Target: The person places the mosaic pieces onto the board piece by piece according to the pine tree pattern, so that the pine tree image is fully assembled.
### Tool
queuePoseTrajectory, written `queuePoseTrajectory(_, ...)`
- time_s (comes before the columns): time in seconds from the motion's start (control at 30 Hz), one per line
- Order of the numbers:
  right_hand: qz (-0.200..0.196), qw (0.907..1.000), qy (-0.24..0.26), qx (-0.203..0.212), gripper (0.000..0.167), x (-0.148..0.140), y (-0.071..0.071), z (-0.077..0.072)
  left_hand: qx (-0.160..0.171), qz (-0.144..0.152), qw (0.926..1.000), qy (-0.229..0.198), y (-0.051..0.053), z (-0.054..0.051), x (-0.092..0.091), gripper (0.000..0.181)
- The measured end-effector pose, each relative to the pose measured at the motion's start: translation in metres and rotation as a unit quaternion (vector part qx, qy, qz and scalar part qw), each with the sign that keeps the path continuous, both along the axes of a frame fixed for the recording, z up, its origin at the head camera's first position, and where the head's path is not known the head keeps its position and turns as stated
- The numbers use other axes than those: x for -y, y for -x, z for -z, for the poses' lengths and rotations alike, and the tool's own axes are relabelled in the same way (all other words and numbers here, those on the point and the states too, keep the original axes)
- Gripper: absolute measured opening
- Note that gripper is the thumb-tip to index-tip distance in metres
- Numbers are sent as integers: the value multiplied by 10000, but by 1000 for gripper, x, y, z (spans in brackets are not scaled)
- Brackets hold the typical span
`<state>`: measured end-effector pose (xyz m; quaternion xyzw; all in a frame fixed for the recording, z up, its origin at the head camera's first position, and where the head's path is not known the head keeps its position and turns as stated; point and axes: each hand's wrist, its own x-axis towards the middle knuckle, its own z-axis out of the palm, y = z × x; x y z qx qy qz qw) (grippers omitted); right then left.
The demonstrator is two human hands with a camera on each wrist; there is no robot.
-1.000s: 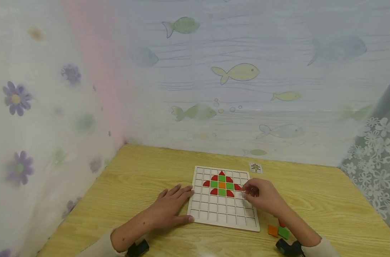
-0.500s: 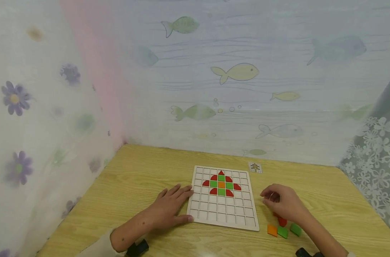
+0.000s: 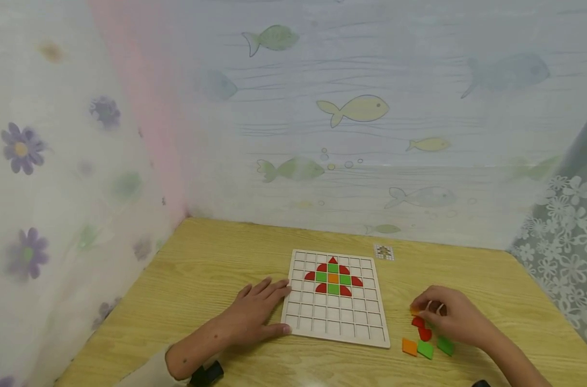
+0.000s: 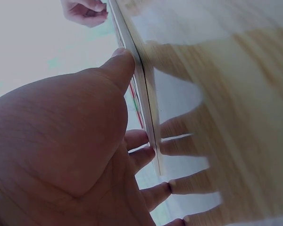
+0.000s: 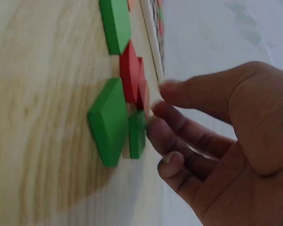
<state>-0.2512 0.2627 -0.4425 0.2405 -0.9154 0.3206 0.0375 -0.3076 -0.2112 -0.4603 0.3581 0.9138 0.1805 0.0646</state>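
Observation:
A pale wooden grid board [image 3: 339,322] lies on the table with red, green and orange pieces [image 3: 333,278] set in its upper middle cells. My left hand [image 3: 249,317] rests flat at the board's left edge, its thumb and fingertips touching the rim, also visible in the left wrist view [image 4: 75,136]. To the right of the board, my right hand [image 3: 455,317] is over loose pieces, fingertips at an orange piece [image 3: 415,310]. In the right wrist view its thumb and bent fingers [image 5: 212,122] stand apart beside the orange piece, with no clear grip on it.
Near the right hand lie red pieces [image 3: 425,334], another orange square [image 3: 410,346] and green pieces [image 3: 426,349]. A small pattern card [image 3: 384,252] lies behind the board's back right corner. Patterned fabric [image 3: 274,107] rises behind the wooden table [image 3: 216,252].
My right hand has left the red piece at the board's right side and moved right and towards me to the loose pieces. The left hand has stayed put.

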Motion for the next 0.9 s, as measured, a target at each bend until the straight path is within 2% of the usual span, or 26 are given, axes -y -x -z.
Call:
queuePoseTrajectory(0.17, -557, 9984, 52, 116, 21, -8, 1, -1, -9, 36, 10000, -6, 0, 1, 1, 84)
queuePoseTrajectory(0.3, -754, 9968, 50, 257, 21, -7, 2, -1, -6, 37, 10000, -6, -1, 1, 1, 84)
queuePoseTrajectory(0.53, -553, 9974, -4, 467, 16, -5, 0, 1, 27, 4, 10000, -2, -1, -3, 0, 83)
queuePoseTrajectory(0.73, -545, 9977, -190, 369, 14, -3, 0, 2, 35, -13, 10000, 8, -2, -3, 0, 83)
queuePoseTrajectory(0.9, -551, 9976, -143, 397, 16, -3, 0, 1, 40, -34, 10000, 12, -2, -3, -1, 83)
